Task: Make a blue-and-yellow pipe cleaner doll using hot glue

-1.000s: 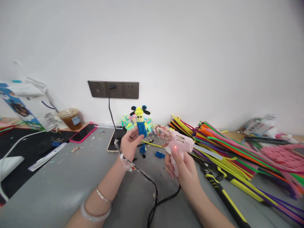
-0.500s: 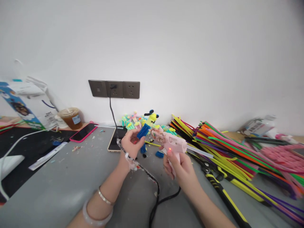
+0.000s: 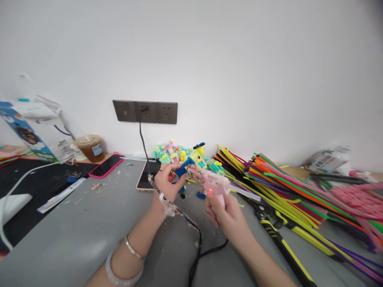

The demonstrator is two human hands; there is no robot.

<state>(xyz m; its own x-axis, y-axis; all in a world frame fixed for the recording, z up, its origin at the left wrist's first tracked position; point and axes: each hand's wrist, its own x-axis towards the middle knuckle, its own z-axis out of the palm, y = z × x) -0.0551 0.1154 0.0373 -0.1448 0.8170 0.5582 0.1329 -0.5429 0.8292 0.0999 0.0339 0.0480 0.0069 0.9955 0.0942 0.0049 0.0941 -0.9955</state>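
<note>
My left hand [image 3: 166, 184] is closed round a small pipe-cleaner figure [image 3: 191, 157] with a blue body, a yellow head and black ears, tilted far over to the right. My right hand [image 3: 225, 210] grips the handle of a pink hot glue gun [image 3: 213, 182] whose red light is on. The gun's nozzle points left and sits against the figure's blue body. The gun's black cord [image 3: 196, 239] runs over my left wrist and down the grey table [image 3: 89, 227]. Behind the figure lies a heap of small pastel pipe-cleaner figures [image 3: 173, 153].
A large pile of coloured pipe cleaners [image 3: 299, 187] fills the right side, with yellow-and-black pliers [image 3: 281, 243] beside it. A phone in a pink case [image 3: 106, 166], a second phone [image 3: 146, 177], an iced drink cup [image 3: 88, 148], a printed carton [image 3: 32, 133] and a wall socket strip [image 3: 145, 112] are at the back left.
The figure has gone from upright to tipped over to the right. The glue gun has moved left until its nozzle meets the figure's blue body.
</note>
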